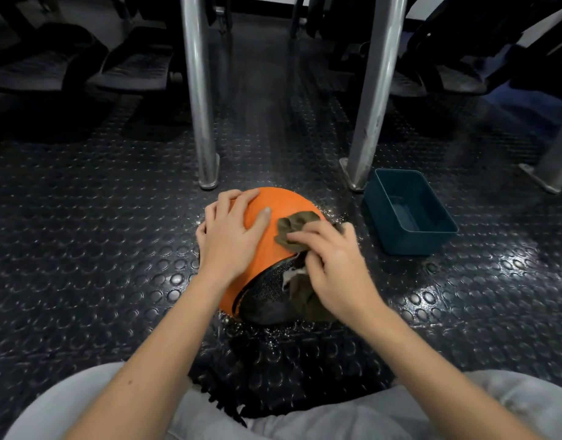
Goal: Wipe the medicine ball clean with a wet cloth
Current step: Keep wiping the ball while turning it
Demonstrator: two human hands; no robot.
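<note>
Left hand (232, 236): lies flat on the orange left side of the medicine ball (283, 201), fingers straight and spread wide, thumb stretched toward the ball's top; it grips nothing.
Right hand (333, 265): on the ball's right side, fingers bent and closed on a bunched cloth (294, 227), pressing it against the surface.
Cloth: olive-brown and crumpled; one wad shows past the fingertips on the ball's upper right, and more of it trails under the palm down the near right side.
Medicine ball: rests on the floor (83, 217) between the two forearms; mostly orange, with a black textured panel (267, 293) on its near side.
Writing: a white mark (292, 274) sits on the black panel, beside the right hand's fingers; the hand and cloth cover part of it and it cannot be read.
Floor: black rubber with raised round studs; shiny droplets (273, 331) ring the base of the ball.
Bin (409, 214): teal, rectangular and open-topped, on the floor to the right of the ball, apart from it.
Posts: two metal posts stand just beyond the ball, one (198, 90) behind its left half, the other (375, 90) slanting behind its right.
Seats (137, 65): dark, well beyond the ball.
Trousers (210, 417): light grey, nearer than the ball, with a black fringed thing (229, 392) on the floor between ball and trousers.
</note>
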